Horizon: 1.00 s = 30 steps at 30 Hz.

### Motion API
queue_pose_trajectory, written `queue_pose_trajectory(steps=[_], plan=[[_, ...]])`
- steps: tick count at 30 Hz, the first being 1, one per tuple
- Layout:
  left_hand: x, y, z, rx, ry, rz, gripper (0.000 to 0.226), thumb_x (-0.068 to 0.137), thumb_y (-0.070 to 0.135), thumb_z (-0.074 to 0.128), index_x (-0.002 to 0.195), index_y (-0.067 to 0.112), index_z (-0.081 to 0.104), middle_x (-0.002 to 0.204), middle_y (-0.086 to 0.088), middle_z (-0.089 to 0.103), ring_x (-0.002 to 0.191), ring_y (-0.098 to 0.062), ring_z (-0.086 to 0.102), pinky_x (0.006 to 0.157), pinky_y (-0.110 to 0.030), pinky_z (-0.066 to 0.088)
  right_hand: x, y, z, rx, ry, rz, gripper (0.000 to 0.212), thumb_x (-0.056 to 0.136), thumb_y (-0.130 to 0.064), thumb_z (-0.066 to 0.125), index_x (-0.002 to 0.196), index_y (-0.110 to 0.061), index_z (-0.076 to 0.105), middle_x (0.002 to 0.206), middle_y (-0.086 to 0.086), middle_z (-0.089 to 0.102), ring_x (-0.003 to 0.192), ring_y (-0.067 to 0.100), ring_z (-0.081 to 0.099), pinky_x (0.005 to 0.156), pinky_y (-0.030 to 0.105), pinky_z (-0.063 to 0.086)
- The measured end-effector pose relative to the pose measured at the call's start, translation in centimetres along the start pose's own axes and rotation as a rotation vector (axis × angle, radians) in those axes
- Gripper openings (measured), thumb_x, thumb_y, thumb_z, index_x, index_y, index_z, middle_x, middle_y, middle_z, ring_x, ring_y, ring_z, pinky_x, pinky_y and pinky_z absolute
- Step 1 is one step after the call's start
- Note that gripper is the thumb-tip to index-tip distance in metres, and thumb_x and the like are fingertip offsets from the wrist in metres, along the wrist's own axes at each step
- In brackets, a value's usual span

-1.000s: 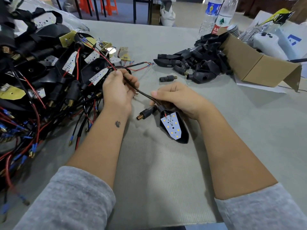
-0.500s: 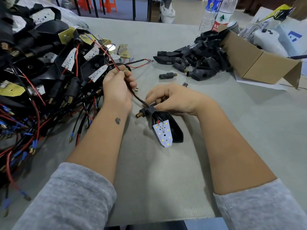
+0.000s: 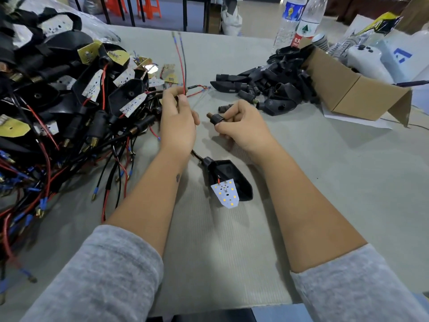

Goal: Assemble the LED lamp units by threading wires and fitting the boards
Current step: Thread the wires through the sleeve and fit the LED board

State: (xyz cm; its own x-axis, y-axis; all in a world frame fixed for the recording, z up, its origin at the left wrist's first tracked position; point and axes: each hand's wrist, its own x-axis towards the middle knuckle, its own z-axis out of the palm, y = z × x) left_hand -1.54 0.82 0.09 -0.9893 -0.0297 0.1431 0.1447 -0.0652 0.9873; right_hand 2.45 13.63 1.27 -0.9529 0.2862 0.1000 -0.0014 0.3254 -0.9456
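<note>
Your left hand (image 3: 177, 119) pinches the red and black wire pair (image 3: 182, 63) between thumb and fingertips, the free ends standing up and away from you; your right hand (image 3: 239, 125) curls round the threaded black stem (image 3: 214, 117), its brass tip pointing toward the left hand; the stem is off the wires and held just beside them. The lamp housing (image 3: 228, 176) lies on the grey table (image 3: 325, 182) between your forearms, its white LED board (image 3: 226, 192) tipped out over the near rim, face up, not yet seated; the sheathed lead runs from the housing's neck up under the left wrist.

To thread well, judge it so: bring both terminals level and pinch them close to the tips, so they enter the stem's bore together; hold the stem in line with the wires rather than across them; feed, then slide the stem down to the neck before pressing the board home, lest the solder joints take the strain.

Legible writing is slight: the far bottles (image 3: 301, 22) carry a blue label and a green-and-red one with characters too small to read; a blue mark resembling "A" shows on the white bag (image 3: 402, 55); print on the boards cannot be made out.
</note>
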Motion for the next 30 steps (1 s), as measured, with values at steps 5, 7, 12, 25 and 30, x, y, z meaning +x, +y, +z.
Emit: queue_pose_trajectory(steps=[5, 7, 12, 25, 30], plan=[[0.1, 0.0, 0.8, 0.180, -0.037, 0.008, 0.019, 0.102, 0.022, 0.039, 0.088, 0.030, 0.049, 0.063, 0.006, 0.059, 0.047, -0.003, 0.044, 0.049, -0.025, 0.034, 0.4, -0.1, 0.4, 0.388, 0.093, 0.015, 0.036, 0.087, 0.010, 0.059, 0.113, -0.013, 0.048, 0.079, 0.009, 0.058, 0.065, 0.016, 0.058, 0.067, 0.025, 0.052], [-0.1, -0.1, 1.2, 0.306, -0.073, -0.021, 0.017, 0.101, 0.025, 0.041, 0.088, 0.027, 0.052, 0.076, 0.009, 0.067, 0.066, -0.009, 0.057, 0.058, -0.023, 0.045, 0.5, -0.3, 0.4, 0.552, 0.092, 0.000, 0.027, 0.091, 0.012, 0.053, 0.111, -0.007, 0.053, 0.080, 0.012, 0.053, 0.071, 0.019, 0.059, 0.073, 0.027, 0.053], [-0.8, -0.3, 1.8, 0.573, -0.063, 0.050, 0.016, 0.097, 0.028, 0.044, 0.101, 0.026, 0.059, 0.096, 0.005, 0.068, 0.091, -0.017, 0.061, 0.077, -0.035, 0.047, 0.4, -0.2, -0.1, 0.675, 0.067, 0.000, 0.015, 0.095, 0.004, 0.052, 0.100, -0.007, 0.062, 0.078, 0.002, 0.056, 0.074, 0.013, 0.059, 0.075, 0.026, 0.051], [-0.5, 0.1, 1.3, 0.274, -0.140, 0.033, 0.022, 0.097, 0.022, 0.050, 0.079, 0.026, 0.062, 0.069, 0.004, 0.061, 0.062, -0.011, 0.056, 0.063, -0.030, 0.048, 0.0, -0.1, -0.4, 0.500, -0.011, -0.006, 0.025, 0.095, -0.005, 0.057, 0.119, -0.007, 0.062, 0.094, 0.000, 0.065, 0.088, 0.015, 0.061, 0.083, 0.029, 0.047], [-0.1, 0.6, 1.2, 0.014, 0.007, -0.090, 0.021, 0.102, 0.014, 0.038, 0.086, 0.017, 0.050, 0.068, -0.003, 0.064, 0.048, -0.005, 0.058, 0.050, -0.020, 0.048, -0.1, -0.1, -0.4, 0.462, -0.006, 0.003, 0.026, 0.094, -0.006, 0.058, 0.119, -0.006, 0.063, 0.094, 0.001, 0.062, 0.085, 0.014, 0.059, 0.080, 0.028, 0.047]])
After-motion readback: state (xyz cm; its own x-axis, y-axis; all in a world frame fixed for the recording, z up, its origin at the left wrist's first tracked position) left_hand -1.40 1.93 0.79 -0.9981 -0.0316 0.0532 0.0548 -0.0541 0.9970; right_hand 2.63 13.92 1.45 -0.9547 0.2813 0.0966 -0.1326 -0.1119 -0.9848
